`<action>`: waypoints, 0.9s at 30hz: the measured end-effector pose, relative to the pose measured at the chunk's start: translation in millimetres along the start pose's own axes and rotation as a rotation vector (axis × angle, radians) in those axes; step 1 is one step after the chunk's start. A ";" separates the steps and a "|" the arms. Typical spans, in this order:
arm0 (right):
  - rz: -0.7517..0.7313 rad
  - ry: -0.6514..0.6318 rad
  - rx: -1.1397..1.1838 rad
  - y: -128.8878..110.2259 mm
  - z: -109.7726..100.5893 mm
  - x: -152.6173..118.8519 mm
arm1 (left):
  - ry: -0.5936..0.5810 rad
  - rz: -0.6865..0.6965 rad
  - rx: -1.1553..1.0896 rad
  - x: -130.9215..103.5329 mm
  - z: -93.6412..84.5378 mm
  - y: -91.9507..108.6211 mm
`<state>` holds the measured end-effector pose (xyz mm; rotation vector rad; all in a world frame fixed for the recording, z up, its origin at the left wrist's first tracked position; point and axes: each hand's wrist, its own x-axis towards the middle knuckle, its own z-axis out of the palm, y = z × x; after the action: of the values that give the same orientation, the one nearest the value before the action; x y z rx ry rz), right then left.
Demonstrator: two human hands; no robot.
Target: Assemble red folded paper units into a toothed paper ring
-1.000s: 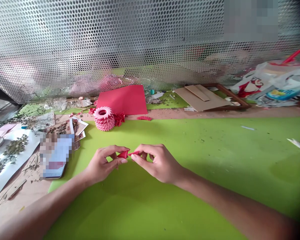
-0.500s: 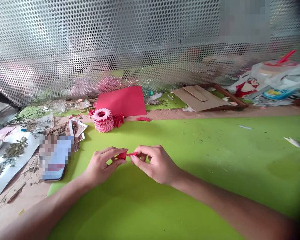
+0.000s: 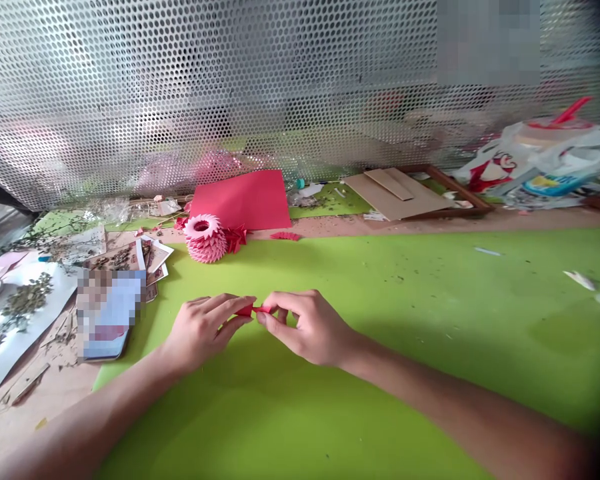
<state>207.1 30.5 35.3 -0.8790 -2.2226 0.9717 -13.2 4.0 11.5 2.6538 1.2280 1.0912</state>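
Observation:
Between the thumb and fingers of my left hand (image 3: 197, 328) is a small red folded paper piece (image 3: 244, 311). My right hand (image 3: 314, 327) pinches another red folded paper piece (image 3: 263, 309), its pointed end turned toward the first one. The two pieces are very close, and I cannot tell whether they touch. Both hands are over the green mat (image 3: 260, 413). Beyond my left hand stands a pink and white ring-shaped origami stack (image 3: 206, 245), with red folded paper pieces (image 3: 237, 239) beside it.
A red paper sheet (image 3: 245, 201) lies behind the stack. At left are a phone (image 3: 113, 327), photo cards (image 3: 157, 260) and dried plant bits (image 3: 27, 297). Cardboard (image 3: 400, 200) and a bagged drink cup (image 3: 545, 157) sit at the back right, before a perforated metal panel (image 3: 280, 87).
The red piece in my right hand has moved slightly left, closer to the one in my left hand. Less of both pieces shows now. The view has shifted a little.

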 end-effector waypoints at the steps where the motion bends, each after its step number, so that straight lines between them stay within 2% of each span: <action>1: -0.015 0.002 -0.026 1.2 0.1 0.0 | 0.009 0.014 0.013 0.4 -0.7 0.0; 6: -0.051 0.010 -0.099 4.2 2.3 -0.4 | 0.059 0.061 0.072 0.9 -3.4 -0.1; 12: -0.214 0.081 -0.245 3.5 3.2 -3.0 | 0.130 0.103 0.090 -0.3 -5.2 2.1; 16: -0.298 0.085 -0.337 1.7 1.2 -3.5 | 0.128 0.124 0.102 -0.3 -6.9 3.0; 21: -0.282 0.087 -0.334 0.5 -0.8 -2.7 | 0.088 0.185 0.105 0.9 -8.4 0.3; 27: -0.279 0.089 -0.246 2.3 0.5 -2.3 | 0.126 0.257 0.106 3.4 -8.4 -1.6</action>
<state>209.0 29.8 32.7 -0.6749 -2.3410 0.5289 -17.8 5.2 19.3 2.9283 1.0069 1.2787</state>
